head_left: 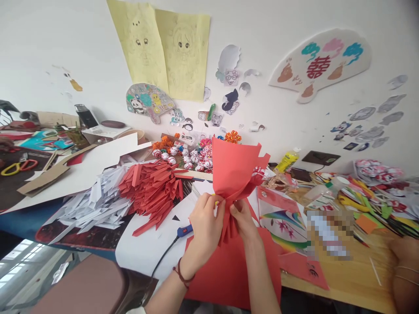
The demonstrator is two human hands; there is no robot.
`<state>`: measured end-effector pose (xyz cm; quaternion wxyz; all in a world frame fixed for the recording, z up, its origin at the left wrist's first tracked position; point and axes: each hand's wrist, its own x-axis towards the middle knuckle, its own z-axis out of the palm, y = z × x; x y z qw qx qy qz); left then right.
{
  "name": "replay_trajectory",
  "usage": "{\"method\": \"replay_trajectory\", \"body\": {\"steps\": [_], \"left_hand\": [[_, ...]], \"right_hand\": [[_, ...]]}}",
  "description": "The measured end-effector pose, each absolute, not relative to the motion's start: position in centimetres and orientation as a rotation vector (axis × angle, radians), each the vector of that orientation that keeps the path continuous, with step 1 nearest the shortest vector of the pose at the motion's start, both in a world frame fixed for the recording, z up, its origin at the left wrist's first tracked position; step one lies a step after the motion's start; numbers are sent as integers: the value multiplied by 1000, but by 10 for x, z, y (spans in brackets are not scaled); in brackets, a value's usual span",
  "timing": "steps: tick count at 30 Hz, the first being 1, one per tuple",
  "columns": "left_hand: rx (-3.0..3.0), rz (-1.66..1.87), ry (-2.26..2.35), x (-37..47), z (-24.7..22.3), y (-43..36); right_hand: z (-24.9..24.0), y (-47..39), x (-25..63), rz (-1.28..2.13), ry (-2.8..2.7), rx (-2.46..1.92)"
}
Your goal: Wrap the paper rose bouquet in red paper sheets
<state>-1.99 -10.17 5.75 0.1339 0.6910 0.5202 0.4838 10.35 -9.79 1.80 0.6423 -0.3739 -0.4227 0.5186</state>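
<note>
A red paper bouquet wrap [234,168] stands upright in front of me, flared at the top and gathered into a narrow waist. My left hand [206,218] pinches that waist from the left, with a small yellow bit showing by its fingertips. From the right, my right hand [244,218] is closed on the gathered paper just below the waist. Red-and-white paper flowers [258,174] show at the wrap's right edge. A blue corded tool [185,231] with a red switch reaches behind my left wrist; its front end is hidden. Below my hands lies a red sheet [229,279].
Red folded strips [152,187] and white strips [98,203] are piled to the left. Paper flowers [196,159] lie at the back by the wall. A yellow bottle [288,161] stands behind right. Another person's arm [406,270] rests at the right edge. Scissors [19,167] lie far left.
</note>
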Motion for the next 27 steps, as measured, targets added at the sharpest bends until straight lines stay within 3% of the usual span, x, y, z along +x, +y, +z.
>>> {"method": "replay_trajectory", "body": {"steps": [14,27], "left_hand": [[2257,1432,1531,-23,53,-100],[2130,1623,1506,-26,45,-95]], "right_hand": [[26,-103,102,1252,-884,-910],[17,-103,104,1281,-880,-854]]}}
